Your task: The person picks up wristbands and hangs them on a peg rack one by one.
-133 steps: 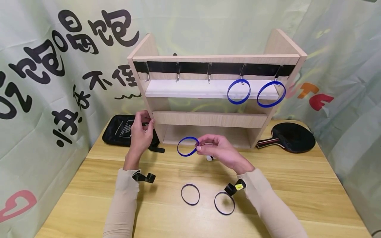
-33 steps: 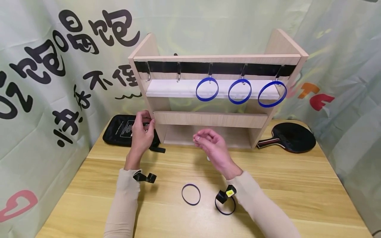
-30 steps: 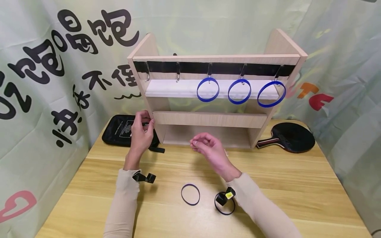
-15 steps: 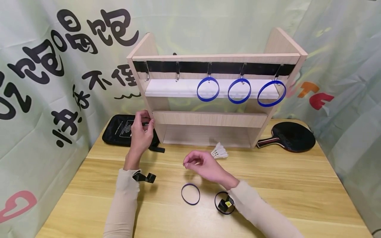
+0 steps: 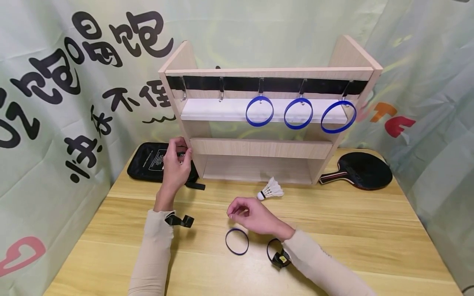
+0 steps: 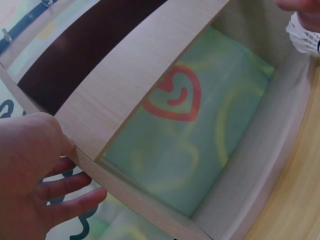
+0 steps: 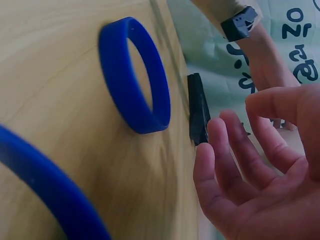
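My left hand (image 5: pixel 177 164) touches the left side panel of a wooden shelf rack (image 5: pixel 261 148); in the left wrist view its fingers (image 6: pixel 80 202) lie along the panel's outer side. Loosely bent and holding nothing, my right hand (image 5: pixel 253 214) hovers above the table, just beyond a blue ring band (image 5: pixel 237 241). A second blue band (image 5: pixel 269 248) lies partly hidden under my right wrist camera. Three more blue bands hang from the rack's hooks: a middle one (image 5: pixel 259 111), one to its right (image 5: pixel 298 113) and a far-right one (image 5: pixel 338 117). Two hooks at the left (image 5: pixel 221 90) hold nothing.
In front of the rack a white shuttlecock (image 5: pixel 270 189) lies on the wooden table (image 5: pixel 207 271). A black table tennis bat (image 5: pixel 364 170) rests at the right, and a black zip case (image 5: pixel 146 162) lies behind my left hand. Printed cloth (image 5: pixel 92 102) surrounds the table.
My right hand has hung a blue band on the middle hook, let go, and come down towards the bands on the table, uncovering the shuttlecock. My left hand stays at the rack.
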`<state>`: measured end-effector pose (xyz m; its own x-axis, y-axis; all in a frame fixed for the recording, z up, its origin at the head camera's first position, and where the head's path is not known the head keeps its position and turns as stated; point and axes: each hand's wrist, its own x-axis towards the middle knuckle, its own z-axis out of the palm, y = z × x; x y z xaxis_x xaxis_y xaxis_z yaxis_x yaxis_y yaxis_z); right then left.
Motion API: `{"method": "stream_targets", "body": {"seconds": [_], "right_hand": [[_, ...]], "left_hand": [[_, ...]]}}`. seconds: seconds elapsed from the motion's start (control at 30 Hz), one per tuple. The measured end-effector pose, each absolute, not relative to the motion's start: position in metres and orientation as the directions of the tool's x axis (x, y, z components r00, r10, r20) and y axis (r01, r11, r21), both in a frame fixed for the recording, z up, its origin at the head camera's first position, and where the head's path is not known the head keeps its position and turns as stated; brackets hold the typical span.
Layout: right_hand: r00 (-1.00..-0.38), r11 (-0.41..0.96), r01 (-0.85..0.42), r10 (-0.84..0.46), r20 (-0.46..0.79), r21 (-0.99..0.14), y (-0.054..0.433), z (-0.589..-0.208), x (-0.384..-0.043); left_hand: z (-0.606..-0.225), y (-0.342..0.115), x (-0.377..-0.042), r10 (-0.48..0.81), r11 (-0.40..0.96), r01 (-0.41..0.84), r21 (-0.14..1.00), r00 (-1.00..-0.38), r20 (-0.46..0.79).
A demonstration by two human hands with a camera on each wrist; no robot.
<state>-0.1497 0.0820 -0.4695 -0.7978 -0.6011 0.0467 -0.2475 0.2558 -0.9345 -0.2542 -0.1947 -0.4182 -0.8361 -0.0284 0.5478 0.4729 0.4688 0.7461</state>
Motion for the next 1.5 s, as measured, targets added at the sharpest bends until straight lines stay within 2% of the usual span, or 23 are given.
{"method": "stream_targets", "body": {"seconds": [0.33, 0.77, 1.2, 1.5], "right_hand": [[-0.751, 0.308, -0.331, -0.659, 0.051, -0.892, 0.0835, -0.4791, -0.1493], [-0.678, 0.383, -0.393, -0.735, -0.018, -0.836, 0.0871, -0.4781, -0.1490], [-0.678, 0.455, -0.440, -0.733, -0.046, -0.774, 0.0877, -0.4768, -0.1508], [-0.671, 0.443, -0.436, -0.740, -0.045, -0.783, 0.0888, -0.4751, -0.1520]], "left_hand": [[-0.4197, -0.1947, -0.2573, -0.046, 0.454, 0.479, 0.752, -0.830, 0.556], [-0.4194, -0.1943, -0.2569, -0.043, 0.464, 0.477, 0.746, -0.830, 0.557], [-0.4189, -0.1946, -0.2554, -0.031, 0.478, 0.472, 0.741, -0.834, 0.551], [-0.4182, -0.1953, -0.2554, -0.028, 0.470, 0.476, 0.744, -0.834, 0.551]]}}
